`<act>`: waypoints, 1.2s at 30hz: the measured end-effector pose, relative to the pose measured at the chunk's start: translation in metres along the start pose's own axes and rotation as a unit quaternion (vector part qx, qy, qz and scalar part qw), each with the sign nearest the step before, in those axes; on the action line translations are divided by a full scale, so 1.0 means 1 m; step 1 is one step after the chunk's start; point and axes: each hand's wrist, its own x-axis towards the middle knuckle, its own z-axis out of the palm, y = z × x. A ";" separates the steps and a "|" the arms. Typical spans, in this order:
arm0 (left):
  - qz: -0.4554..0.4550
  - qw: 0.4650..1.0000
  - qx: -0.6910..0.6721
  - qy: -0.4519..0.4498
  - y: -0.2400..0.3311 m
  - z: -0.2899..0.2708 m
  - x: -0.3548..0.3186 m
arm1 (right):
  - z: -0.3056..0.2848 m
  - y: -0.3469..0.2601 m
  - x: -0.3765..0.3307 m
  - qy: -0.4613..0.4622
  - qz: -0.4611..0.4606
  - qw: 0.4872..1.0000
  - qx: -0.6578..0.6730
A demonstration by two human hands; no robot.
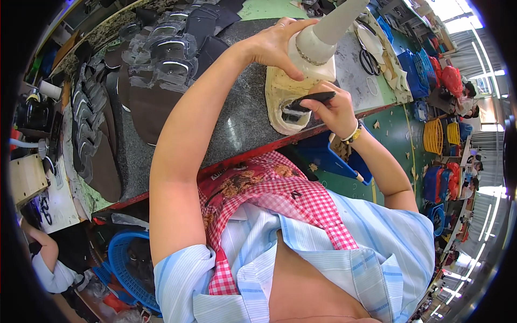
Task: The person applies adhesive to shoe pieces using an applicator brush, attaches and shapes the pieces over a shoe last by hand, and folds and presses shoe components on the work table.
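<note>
On the dark speckled worktop stands a white glue pot [312, 51] with a tall tapered spout and a lower front basin crusted with dried yellowish glue. My left hand [272, 46] is wrapped round the body of the pot, thumb toward me. Closed round the black handle of a glue brush [323, 97], my right hand [335, 112] is at the basin's opening. The brush's dark lower end is inside the basin, its tip partly hidden. Left of the pot lie rows of overlapping dark shoe pieces [153, 110] with clear film on them.
Black-handled scissors [369, 62] lie right of the pot. A red edge [237, 159] borders the worktop in front of me. Below it is a blue bin [336, 161]. A blue basket [126, 264] stands at lower left, near another person's arm [46, 245].
</note>
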 end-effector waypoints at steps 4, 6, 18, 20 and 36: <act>-0.006 1.000 -0.008 -0.016 0.006 -0.003 -0.005 | 0.002 -0.007 0.005 0.090 -0.094 0.987 -0.096; -0.008 1.000 -0.019 -0.011 0.007 -0.002 -0.006 | -0.012 -0.018 0.012 0.113 0.015 0.993 -0.013; -0.052 0.989 0.008 0.141 0.008 -0.012 -0.024 | -0.065 0.001 0.039 0.349 -0.052 0.931 0.093; -0.102 0.949 -0.189 0.231 0.028 -0.016 -0.016 | -0.057 0.012 -0.002 0.312 0.030 0.937 0.154; -0.400 0.733 -0.457 0.305 0.053 0.052 -0.040 | -0.080 -0.043 0.034 0.156 0.023 0.949 -0.273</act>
